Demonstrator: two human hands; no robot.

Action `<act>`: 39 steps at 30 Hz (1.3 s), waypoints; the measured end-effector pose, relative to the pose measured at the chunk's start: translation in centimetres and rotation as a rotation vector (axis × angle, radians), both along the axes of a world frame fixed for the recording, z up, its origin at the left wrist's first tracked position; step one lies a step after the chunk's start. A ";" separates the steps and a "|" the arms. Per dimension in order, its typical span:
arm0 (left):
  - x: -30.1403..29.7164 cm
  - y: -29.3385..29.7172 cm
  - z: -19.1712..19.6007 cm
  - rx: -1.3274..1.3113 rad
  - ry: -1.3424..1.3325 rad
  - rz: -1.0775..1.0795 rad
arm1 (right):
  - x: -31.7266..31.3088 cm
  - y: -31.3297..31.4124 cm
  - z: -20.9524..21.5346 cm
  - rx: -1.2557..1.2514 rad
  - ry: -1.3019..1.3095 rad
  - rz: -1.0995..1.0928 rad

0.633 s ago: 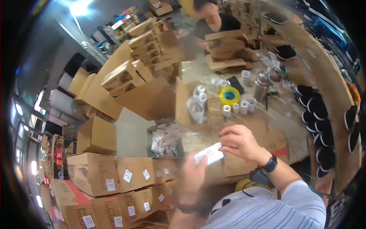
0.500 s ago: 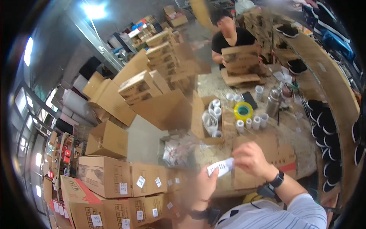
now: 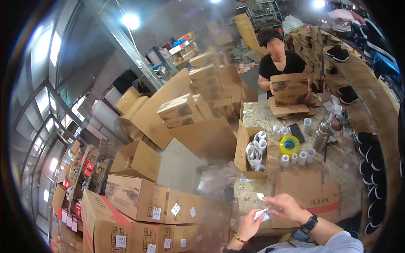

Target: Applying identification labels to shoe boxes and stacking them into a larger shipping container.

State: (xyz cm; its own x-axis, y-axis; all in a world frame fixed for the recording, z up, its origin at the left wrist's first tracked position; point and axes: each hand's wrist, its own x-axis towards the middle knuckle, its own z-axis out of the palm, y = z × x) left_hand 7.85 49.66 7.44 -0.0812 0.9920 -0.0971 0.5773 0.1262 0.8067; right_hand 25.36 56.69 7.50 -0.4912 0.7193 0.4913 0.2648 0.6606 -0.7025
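Both hands, left hand (image 3: 248, 224) and right hand (image 3: 287, 207), pinch a small white paper label (image 3: 261, 214) between clenched fingers above the speckled stone surface (image 3: 253, 192).

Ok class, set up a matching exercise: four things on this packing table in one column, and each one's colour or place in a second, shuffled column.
Things:
1. tape roll
2. flask
3. small white label
4. open carton

Colour or place:
A. between both hands
B. yellow
C. holds white paper rolls
D. shiny metal

Pairs: 1-B, 2-D, 3-A, 4-C
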 end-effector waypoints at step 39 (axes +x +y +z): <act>-0.4 -1.7 -5.1 0.074 0.034 -0.100 | 0.1 -1.8 -1.2 0.094 -0.141 0.092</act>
